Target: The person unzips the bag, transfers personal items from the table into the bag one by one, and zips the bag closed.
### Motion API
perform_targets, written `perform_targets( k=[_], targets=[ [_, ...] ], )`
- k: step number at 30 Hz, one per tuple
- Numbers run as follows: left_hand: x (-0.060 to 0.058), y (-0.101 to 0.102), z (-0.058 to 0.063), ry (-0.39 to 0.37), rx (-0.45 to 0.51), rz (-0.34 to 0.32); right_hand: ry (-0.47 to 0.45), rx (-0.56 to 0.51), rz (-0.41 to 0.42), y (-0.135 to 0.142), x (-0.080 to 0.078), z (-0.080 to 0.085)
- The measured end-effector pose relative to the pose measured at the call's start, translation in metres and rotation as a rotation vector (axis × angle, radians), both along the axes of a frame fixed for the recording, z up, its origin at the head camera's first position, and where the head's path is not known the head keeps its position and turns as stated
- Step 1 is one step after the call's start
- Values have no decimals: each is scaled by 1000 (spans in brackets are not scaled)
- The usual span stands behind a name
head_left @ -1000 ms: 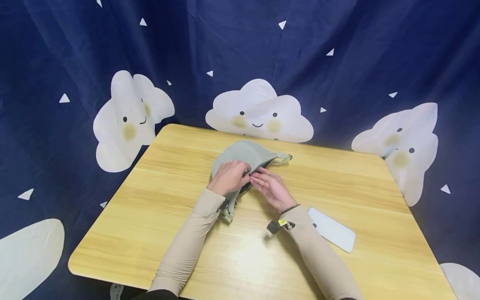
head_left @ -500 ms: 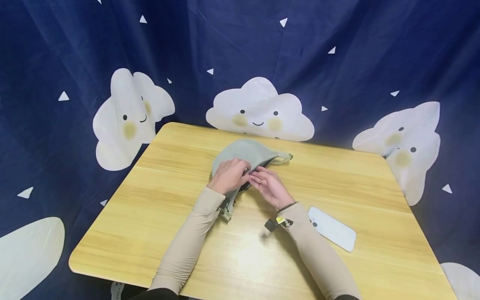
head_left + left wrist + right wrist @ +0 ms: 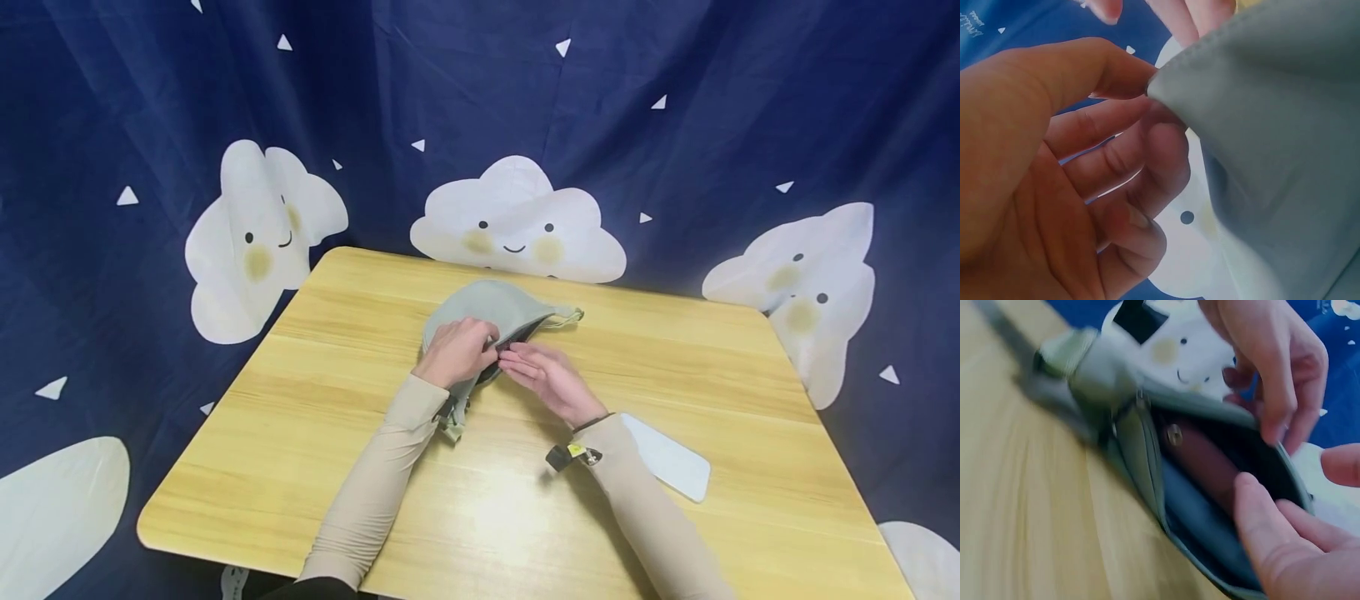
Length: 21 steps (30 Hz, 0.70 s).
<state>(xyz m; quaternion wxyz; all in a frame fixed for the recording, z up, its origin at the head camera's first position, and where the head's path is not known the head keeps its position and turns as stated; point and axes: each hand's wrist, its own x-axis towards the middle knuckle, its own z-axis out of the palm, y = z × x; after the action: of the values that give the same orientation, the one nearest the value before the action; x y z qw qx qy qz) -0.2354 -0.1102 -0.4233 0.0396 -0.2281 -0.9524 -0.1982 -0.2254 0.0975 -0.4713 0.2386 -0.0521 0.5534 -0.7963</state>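
A grey-green waist bag point(image 3: 487, 302) lies on the table with its zipped mouth spread apart. My left hand point(image 3: 456, 352) pinches the upper edge of that mouth between thumb and fingers; the lifted fabric point(image 3: 1272, 125) fills the right of the left wrist view. Inside, the right wrist view shows a reddish-brown object point(image 3: 1207, 456) with a round metal snap, against a dark lining. My right hand point(image 3: 551, 383) is at the opening with its fingers extended, fingertips overlapping the brown object in the right wrist view. The rest of that object is hidden in the bag.
A white smartphone point(image 3: 675, 462) lies on the wooden table point(image 3: 315, 433) beside the right forearm, partly covered by the sleeve. A strap end point(image 3: 566, 317) sticks out at the bag's far right, another hangs near the left wrist. A blue cloud-patterned curtain point(image 3: 637, 67) stands behind.
My right hand has drawn back a little, down and to the right from the bag's mouth, its sleeve now covering more of the smartphone. My left hand keeps its pinch on the edge.
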Motion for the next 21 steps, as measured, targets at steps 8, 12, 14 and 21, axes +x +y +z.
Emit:
perform_targets(
  k=[8,12,14,21],
  targets=[
    [0,-1,0,-1,7,-5,188,368,-58,53,12,14],
    [0,-3,1,-5,12,5,310,552,-91,82,19,26],
    [1,-4,1,-3,15,9,359,644,-104,97,24,31],
    [0,-2,1,1,24,9,536,1029,-168,146,48,47]
  ],
)
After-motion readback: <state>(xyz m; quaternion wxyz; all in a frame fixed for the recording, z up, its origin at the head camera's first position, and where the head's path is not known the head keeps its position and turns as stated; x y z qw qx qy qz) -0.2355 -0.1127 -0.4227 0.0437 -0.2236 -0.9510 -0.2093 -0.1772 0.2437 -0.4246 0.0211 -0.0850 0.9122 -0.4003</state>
